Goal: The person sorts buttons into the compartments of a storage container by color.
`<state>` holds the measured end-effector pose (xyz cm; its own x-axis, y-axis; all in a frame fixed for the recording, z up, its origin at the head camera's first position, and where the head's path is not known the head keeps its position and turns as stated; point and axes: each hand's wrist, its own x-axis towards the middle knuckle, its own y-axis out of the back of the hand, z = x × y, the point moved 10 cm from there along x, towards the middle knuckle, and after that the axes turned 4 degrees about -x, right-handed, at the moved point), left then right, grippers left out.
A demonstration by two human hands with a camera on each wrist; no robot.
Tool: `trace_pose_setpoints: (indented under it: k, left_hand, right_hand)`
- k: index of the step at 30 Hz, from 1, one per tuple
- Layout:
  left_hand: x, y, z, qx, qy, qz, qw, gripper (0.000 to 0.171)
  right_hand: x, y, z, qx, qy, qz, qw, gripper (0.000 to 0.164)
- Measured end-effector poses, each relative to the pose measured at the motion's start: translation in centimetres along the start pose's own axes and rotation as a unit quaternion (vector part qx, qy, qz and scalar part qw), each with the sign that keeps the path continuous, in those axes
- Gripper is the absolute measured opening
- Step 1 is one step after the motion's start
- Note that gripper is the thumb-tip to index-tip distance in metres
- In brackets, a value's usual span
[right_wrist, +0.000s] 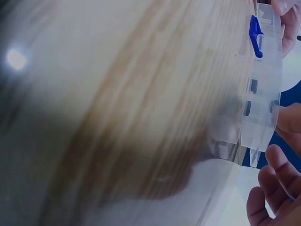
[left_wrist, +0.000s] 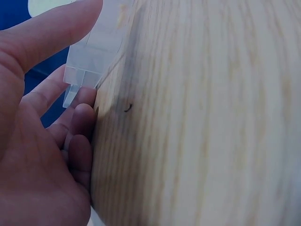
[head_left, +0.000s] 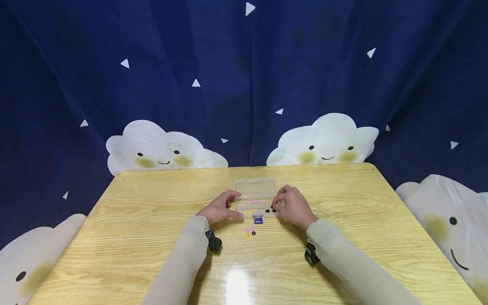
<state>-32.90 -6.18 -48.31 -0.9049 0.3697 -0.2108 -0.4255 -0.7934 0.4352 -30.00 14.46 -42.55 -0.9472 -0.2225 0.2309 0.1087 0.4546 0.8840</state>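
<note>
A clear plastic compartment box [head_left: 254, 207] lies on the table with its transparent lid [head_left: 255, 187] tilted open at the back. My left hand [head_left: 221, 207] grips the box's left end, thumb at the front corner and fingers farther back. At the right front compartment, my right hand [head_left: 295, 206] pinches a small black button [right_wrist: 273, 106]; its fingertips partly hide it. Other black buttons [head_left: 267, 211] sit in that compartment. Yellow buttons [head_left: 249, 211] lie in the left front one, and pink buttons [head_left: 256, 201] farther back. A blue latch [head_left: 258, 219] marks the box's front middle.
On the wooden table [head_left: 152, 237], a loose group of pink, yellow and black buttons [head_left: 248, 234] lies just in front of the box. A dark blue curtain [head_left: 244, 84] with white clouds hangs behind the table's far edge.
</note>
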Motion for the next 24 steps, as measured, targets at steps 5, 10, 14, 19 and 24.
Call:
trace_pose_setpoints:
  k: [5,10,14,19,24]
  left_hand:
    - [-0.1,-0.1,0.1,0.002,-0.005,-0.002,1.0000,0.073]
    - [-0.1,0.0,0.1,0.013,-0.012,-0.008,0.9998,0.074]
    - [-0.2,0.1,0.1,0.013,-0.012,-0.003,0.9998,0.073]
    - [-0.1,-0.1,0.1,0.005,-0.018,-0.007,0.9998,0.072]
    - [0.0,-0.2,0.2,0.002,-0.024,-0.012,0.9997,0.072]
  right_hand:
    - [-0.1,0.3,-0.4,0.000,0.010,0.006,1.000,0.004]
    - [-0.6,0.4,-2.2,-0.001,0.036,-0.004,0.999,0.006]
    - [-1.1,0.1,-4.7,-0.011,0.091,-0.010,0.996,0.006]
    - [-1.7,-0.9,-6.7,-0.023,0.141,-0.039,0.989,0.007]
    - [-2.6,-2.0,-8.3,-0.049,0.201,-0.073,0.975,0.009]
